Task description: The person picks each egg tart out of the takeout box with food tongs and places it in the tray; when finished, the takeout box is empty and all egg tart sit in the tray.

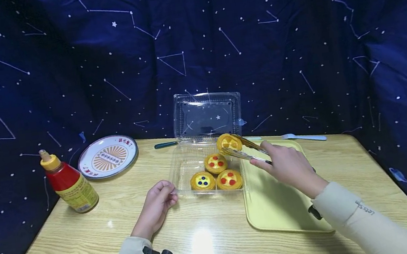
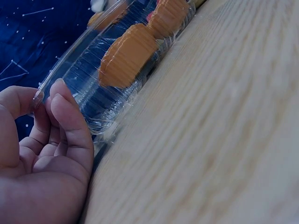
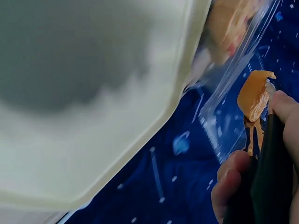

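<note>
Four small tarts in all: three sitting in the clear plastic clamshell box (image 1: 193,167) on the wooden table (image 1: 88,245), one lifted tart (image 1: 228,142) caught above the box's back right corner. Blue-dotted tart (image 1: 203,181) at front left, red-dotted tart (image 1: 229,179) touching it on the right, another red-dotted tart (image 1: 215,163) just behind the pair. Box lid (image 1: 207,115) standing open and upright at the back, against the star-print curtain. Pale yellow-green tray (image 1: 275,203) right beside the box, under the right forearm. Ketchup bottle (image 1: 69,182) far left, patterned plate (image 1: 108,156) behind it, well apart from the box. Teal-handled utensil (image 1: 165,145) lying left of the lid, light blue fork (image 1: 303,137) beyond the tray's far edge.

Right hand (image 1: 289,166) clenched round tongs (image 1: 247,150), thumb and fingers gripping the handles; tong tips closed on the lifted tart, so that tart well clear of the fingers themselves, out at the tool's far end. Same grasp seen close from the right wrist: fingers (image 3: 233,186) wrapped on the dark handle, tart (image 3: 254,95) ahead of them.

Left hand (image 1: 157,206) resting on the table at the box's front left corner, fingers loosely curled, fingertips (image 2: 63,100) just touching the box's rim (image 2: 79,65), grasping nothing
</note>
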Motion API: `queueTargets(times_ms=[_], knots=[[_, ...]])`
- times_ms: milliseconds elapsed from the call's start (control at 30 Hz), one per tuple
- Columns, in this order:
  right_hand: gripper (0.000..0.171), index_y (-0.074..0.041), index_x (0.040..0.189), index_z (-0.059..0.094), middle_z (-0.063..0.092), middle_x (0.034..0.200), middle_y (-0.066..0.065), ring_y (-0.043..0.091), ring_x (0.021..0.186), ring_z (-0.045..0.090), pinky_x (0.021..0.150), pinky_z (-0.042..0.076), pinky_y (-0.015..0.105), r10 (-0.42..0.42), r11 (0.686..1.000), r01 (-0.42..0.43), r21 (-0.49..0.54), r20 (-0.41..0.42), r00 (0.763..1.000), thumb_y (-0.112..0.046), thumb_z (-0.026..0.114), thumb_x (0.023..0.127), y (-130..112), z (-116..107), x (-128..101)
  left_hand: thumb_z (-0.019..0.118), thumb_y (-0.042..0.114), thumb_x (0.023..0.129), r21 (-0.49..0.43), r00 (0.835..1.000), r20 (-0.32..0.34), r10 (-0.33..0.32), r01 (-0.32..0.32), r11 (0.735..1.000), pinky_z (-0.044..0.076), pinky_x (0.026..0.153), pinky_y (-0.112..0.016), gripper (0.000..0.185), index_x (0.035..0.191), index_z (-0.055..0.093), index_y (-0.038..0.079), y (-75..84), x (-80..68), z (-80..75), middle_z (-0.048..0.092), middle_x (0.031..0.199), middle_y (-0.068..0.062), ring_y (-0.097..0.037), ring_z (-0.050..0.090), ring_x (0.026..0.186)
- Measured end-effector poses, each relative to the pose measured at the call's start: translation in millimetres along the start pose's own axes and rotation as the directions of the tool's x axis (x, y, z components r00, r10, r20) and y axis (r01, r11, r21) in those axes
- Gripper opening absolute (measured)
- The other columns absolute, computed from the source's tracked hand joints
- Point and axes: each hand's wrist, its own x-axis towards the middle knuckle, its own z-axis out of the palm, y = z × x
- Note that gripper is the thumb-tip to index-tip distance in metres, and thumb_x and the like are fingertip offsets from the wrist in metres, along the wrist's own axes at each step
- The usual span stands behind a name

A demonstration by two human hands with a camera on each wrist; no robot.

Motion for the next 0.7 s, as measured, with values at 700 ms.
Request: queueTargets(times_ms=[700], knots=[[0.077,-0.002,0.127,0.052,0.065,0.097,0.026,0.044,0.077,0.063,0.046,0.044,0.05,0.18,0.983,-0.173,-0.058,0.15,0.972,-0.07,0.049,0.09,72,19,-22,0.053,0.008,0.097,-0.003,1.0,0.02,0.007,-0.007,1.0,0.048,0.061,-0.02,0.009,0.092,0.051,0.001,1.5,-0.6,-1.6,0.053,0.087,-0.009,-0.014,0.056,0.071]])
